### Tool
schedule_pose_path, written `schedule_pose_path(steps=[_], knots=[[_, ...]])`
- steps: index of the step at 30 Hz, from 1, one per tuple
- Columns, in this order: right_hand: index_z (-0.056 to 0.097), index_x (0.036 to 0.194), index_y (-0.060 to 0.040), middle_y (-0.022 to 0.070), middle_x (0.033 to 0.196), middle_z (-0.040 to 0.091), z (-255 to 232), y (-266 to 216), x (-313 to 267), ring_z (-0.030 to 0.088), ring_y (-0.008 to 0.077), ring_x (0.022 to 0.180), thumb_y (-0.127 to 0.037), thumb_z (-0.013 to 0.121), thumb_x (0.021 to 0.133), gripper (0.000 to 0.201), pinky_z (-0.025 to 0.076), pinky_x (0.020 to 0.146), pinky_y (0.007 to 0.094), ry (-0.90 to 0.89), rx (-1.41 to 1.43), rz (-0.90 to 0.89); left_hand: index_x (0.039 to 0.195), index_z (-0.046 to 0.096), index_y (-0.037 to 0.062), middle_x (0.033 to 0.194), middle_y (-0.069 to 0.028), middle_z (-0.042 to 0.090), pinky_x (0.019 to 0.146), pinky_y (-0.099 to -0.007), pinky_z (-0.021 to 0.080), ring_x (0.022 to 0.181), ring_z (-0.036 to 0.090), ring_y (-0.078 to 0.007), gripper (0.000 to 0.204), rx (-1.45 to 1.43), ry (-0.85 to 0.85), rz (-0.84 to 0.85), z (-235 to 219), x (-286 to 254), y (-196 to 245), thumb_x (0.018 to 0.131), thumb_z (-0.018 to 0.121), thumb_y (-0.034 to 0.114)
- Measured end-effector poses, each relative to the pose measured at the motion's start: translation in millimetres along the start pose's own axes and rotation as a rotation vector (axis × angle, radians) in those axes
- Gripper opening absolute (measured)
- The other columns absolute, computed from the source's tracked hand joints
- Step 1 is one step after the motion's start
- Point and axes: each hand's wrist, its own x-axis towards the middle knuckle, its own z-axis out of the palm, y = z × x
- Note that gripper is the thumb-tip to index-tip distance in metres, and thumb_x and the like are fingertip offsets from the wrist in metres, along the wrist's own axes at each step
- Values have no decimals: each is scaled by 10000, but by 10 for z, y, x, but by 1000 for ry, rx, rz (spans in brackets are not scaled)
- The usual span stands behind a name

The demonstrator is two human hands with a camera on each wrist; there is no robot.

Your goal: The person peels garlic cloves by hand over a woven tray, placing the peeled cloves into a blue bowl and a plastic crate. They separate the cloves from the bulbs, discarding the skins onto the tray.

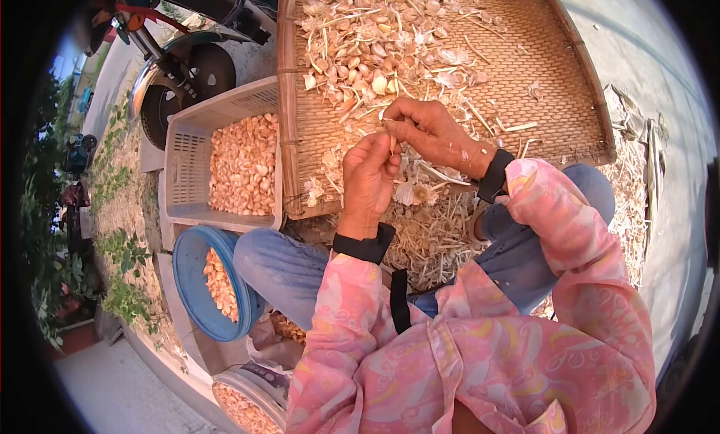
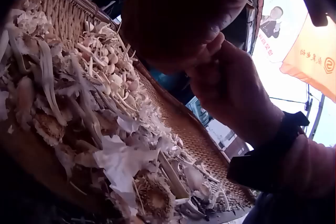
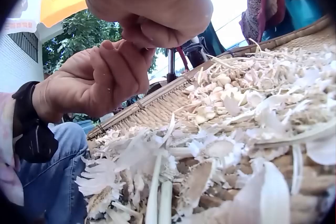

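Both hands meet over the near edge of a woven bamboo tray point(image 1: 555, 81). My left hand point(image 1: 367, 171) pinches a small garlic clove point(image 1: 393, 143) between thumb and curled fingers. From the right, my right hand point(image 1: 439, 134) pinches at the same clove, thumb and forefinger touching the left fingertips. Fingers hide most of the clove in both wrist views. Beyond the hands, loose garlic cloves point(image 1: 364, 63) lie heaped on the tray with stalks. Papery skins and a cut garlic root end point(image 2: 156, 199) lie close below the left hand.
A plastic crate point(image 1: 184, 171) full of cloves stands left of the tray. Nearer are a blue bucket point(image 1: 196, 273) and a pale bucket point(image 1: 274, 385), both holding cloves. Stalk scraps point(image 1: 435, 235) cover the ground between the knees. A motorbike wheel point(image 1: 214, 70) stands behind the crate.
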Motion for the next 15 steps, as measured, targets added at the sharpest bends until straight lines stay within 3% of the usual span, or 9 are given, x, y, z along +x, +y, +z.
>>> schedule_pose_path(steps=[2, 5, 6, 9, 10, 13, 15], knots=[[549, 877, -19, -19, 641, 496, 24, 46, 4, 442, 83, 536, -185, 509, 919, 176, 367, 488, 242, 64, 174, 55, 972, 571, 9, 810, -49, 592, 544, -163, 424, 645, 520, -81, 164, 38, 61, 19, 88, -27, 18, 907, 559, 160], [553, 794, -7, -37, 606, 476, -128, -144, 53, 446, 86, 541, -191, 500, 908, 223, 404, 512, 252, 141, 393, 277, 989, 571, 12, 811, -57, 583, 537, -171, 420, 652, 524, -91, 163, 83, 119, 122, -45, -50, -39, 900, 570, 148], [583, 798, -19, 20, 592, 525, -200, -28, 106, 507, 154, 530, -241, 496, 912, 264, 424, 519, 305, 146, 275, 301, 1007, 570, 12, 815, -61, 581, 536, -169, 418, 649, 523, -93, 177, 62, 113, 117, -41, -62, -27, 903, 565, 155], [595, 775, -27, 115, 625, 590, -405, 88, 172, 589, 281, 590, -273, 497, 901, 294, 450, 554, 396, -86, -621, 421, 1063, 564, 8, 828, -73, 578, 545, -173, 438, 652, 530, -105, 224, 1, 78, 47, -54, -143, 30, 915, 544, 176], [597, 844, -34, 191, 720, 616, -361, 125, 108, 606, 371, 701, -289, 514, 880, 271, 455, 606, 464, -38, -833, 351, 1083, 559, 5, 833, -79, 580, 556, -183, 461, 661, 538, -113, 242, -26, 51, -2, -84, -167, 59, 921, 532, 184], [571, 1015, -45, 207, 773, 625, -343, 95, -3, 611, 366, 745, -252, 522, 871, 257, 459, 640, 463, 29, -971, 223, 1121, 545, 3, 881, -107, 592, 618, -237, 534, 734, 580, -156, 297, -251, -28, -187, -246, -224, -53, 938, 490, 231], [571, 999, -53, 161, 754, 625, -277, -47, 12, 609, 351, 722, -284, 539, 863, 270, 467, 640, 441, 45, -749, 194, 1132, 539, 6, 932, -128, 598, 666, -280, 564, 804, 603, -192, 329, -410, -31, -293, -285, -225, -148, 945, 467, 267]])
